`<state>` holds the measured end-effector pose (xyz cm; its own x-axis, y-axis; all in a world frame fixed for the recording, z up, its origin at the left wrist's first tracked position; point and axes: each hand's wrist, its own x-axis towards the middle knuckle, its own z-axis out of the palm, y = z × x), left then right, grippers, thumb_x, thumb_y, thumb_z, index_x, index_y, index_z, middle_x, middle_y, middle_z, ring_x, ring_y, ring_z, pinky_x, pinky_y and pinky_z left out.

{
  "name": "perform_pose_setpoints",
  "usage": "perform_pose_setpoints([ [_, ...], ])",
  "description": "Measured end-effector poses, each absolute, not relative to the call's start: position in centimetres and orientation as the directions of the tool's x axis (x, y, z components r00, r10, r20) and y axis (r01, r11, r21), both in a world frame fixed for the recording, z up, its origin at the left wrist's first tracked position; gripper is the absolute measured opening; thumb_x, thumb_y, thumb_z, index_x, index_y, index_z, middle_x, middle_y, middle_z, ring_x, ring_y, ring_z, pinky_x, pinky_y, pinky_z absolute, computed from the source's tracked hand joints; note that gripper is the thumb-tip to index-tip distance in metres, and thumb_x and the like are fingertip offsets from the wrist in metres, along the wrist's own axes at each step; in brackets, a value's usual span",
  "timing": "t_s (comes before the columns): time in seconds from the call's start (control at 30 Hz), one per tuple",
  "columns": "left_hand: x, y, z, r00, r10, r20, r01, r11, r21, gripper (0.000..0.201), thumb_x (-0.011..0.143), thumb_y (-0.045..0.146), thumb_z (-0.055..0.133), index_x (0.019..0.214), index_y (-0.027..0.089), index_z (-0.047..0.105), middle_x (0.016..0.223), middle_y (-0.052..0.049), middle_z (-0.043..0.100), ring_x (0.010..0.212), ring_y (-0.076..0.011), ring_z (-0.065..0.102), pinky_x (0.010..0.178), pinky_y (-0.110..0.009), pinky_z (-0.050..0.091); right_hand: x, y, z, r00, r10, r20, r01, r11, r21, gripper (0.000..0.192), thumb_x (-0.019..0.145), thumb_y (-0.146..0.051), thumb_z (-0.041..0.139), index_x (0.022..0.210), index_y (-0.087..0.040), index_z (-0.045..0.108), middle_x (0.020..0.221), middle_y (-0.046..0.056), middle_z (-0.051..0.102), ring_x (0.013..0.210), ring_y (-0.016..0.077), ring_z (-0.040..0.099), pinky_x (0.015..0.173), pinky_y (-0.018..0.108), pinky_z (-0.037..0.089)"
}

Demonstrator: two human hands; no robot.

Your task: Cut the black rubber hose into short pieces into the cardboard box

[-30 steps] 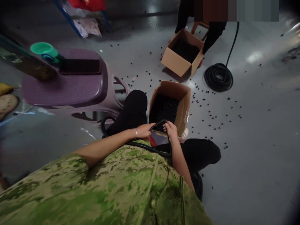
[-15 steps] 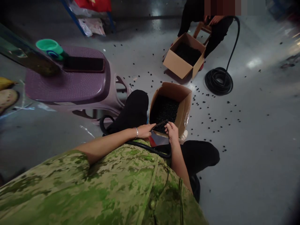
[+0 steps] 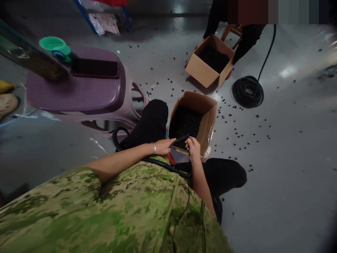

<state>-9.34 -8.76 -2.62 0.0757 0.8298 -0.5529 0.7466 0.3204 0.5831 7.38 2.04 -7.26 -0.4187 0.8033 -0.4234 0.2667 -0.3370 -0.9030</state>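
Flanking the open box [image 3: 207, 119]: purple stool [image 3: 76, 91], scattered black bits [image 3: 237, 130], hose coil [image 3: 247, 92].

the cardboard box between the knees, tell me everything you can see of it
The cardboard box is plain brown, open-topped and tilted, its mouth turned toward the person. It stands on the grey floor between the knees, filled with small black pieces. The left hand and right hand hold a thin black hose end at its near rim.
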Motion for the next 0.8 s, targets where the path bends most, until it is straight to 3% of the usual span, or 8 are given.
perform_pose_setpoints([
  [0.6, -9.44, -8.88, -2.94, 0.079, 0.815, -0.575, 0.714, 0.356, 0.603, 0.078, 0.076, 0.019, 0.051, 0.149, 0.015, 0.024, 0.142, -0.014, 0.05, 0.124, -0.0274, 0.053, 0.098, -0.033, 0.044, 7.07, 1.47, -7.31, -0.481, 0.766, -0.427, 0.279, -0.328, -0.903, 0.039, 0.075, -0.044, 0.059, 0.101, -0.016, 0.064, 0.067, -0.002, 0.06, 0.048, 0.0072, 0.044, 0.042, 0.018, 0.032],
  [0.8, -9.55, -8.81, -3.03, 0.076, 0.824, -0.562, 0.697, 0.359, 0.62, 0.075, 0.075, 0.022, 0.054, 0.146, 0.019, 0.029, 0.136, -0.01, 0.056, 0.12, -0.0265, 0.056, 0.095, -0.031, 0.045, 7.29, 1.46, -7.69, -0.535, 0.758, -0.373, 0.35, -0.203, -0.915, 0.039, 0.079, -0.047, 0.055, 0.101, -0.017, 0.068, 0.066, -0.002, 0.06, 0.048, 0.0082, 0.043, 0.045, 0.02, 0.036],
])
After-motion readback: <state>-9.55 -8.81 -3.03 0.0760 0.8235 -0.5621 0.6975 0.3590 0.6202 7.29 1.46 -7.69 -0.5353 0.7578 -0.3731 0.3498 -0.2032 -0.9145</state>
